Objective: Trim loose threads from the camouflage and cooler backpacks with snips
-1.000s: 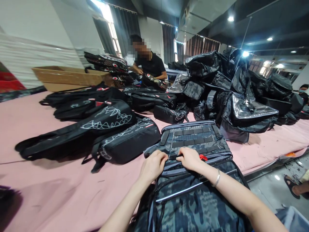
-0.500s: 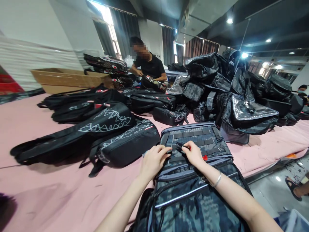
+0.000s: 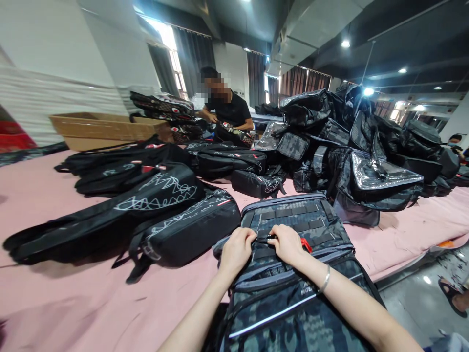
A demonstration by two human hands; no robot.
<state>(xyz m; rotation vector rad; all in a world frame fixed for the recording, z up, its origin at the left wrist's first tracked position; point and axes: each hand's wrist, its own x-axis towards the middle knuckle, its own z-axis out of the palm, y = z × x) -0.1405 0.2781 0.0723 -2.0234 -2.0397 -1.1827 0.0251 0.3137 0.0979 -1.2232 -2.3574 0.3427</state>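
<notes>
A dark camouflage backpack point(image 3: 293, 293) lies in front of me, with rows of black webbing across its upper panel. My left hand point(image 3: 237, 247) is closed in a pinch at the left part of one webbing strap point(image 3: 262, 239). Close beside it, my right hand point(image 3: 287, 244) pinches the same black strip, fingertips bent down onto the panel. A red object point(image 3: 306, 245) shows at the little-finger side of my right hand, its kind mostly hidden by the palm. A metal bangle point(image 3: 325, 279) circles my right wrist.
Black bags with white scribbled prints point(image 3: 194, 230) lie to the left on the pink-covered table point(image 3: 73, 303). A heap of camouflage bags point(image 3: 377, 171) rises at right. Behind stand a cardboard box point(image 3: 106, 131) and a co-worker point(image 3: 234, 110) handling a patterned bag.
My hands have come closer together on the strap, and the black piece raised at my right fingertips now lies lower, between the hands. The view has tilted slightly upward.
</notes>
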